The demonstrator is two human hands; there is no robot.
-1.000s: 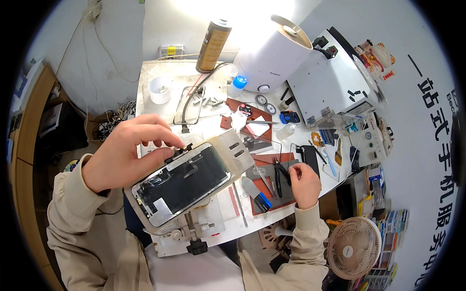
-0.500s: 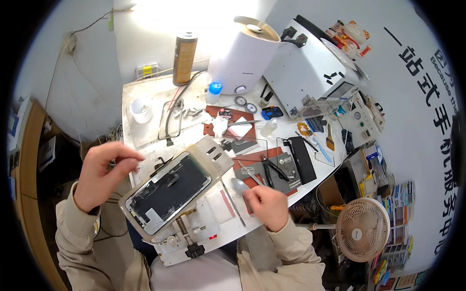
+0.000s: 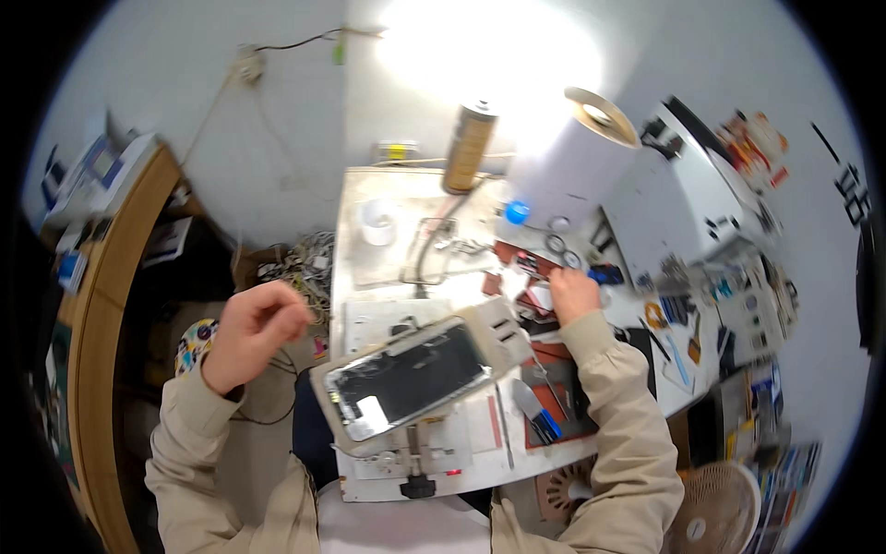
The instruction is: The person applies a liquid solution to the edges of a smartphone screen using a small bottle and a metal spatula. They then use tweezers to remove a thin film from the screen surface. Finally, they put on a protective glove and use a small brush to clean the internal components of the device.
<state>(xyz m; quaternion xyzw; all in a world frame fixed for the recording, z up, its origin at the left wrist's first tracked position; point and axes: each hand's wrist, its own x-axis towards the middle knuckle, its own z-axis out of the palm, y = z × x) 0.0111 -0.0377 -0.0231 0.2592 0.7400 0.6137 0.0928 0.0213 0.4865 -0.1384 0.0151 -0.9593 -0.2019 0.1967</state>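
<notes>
My left hand, blurred, hangs left of the bench with fingertips curled together; I cannot make out anything between them. An opened phone, dark inside with a silver rim, lies tilted in a metal holder over a clamp fixture at the bench front. My right hand reaches over a cluttered red mat, beside small dark and white items; its fingertips are blurred and partly hidden. Below my right forearm lie a blue-handled scraper and a thin metal tool.
A tall can, a white cylindrical appliance and a white machine line the back. A white cup stands back left. A wooden cabinet is at left, a fan at lower right, tangled cables beside the bench.
My left hand has left the phone's edge and moved leftward. My right hand has moved from the front tools up to the red mat further back. The view has shifted.
</notes>
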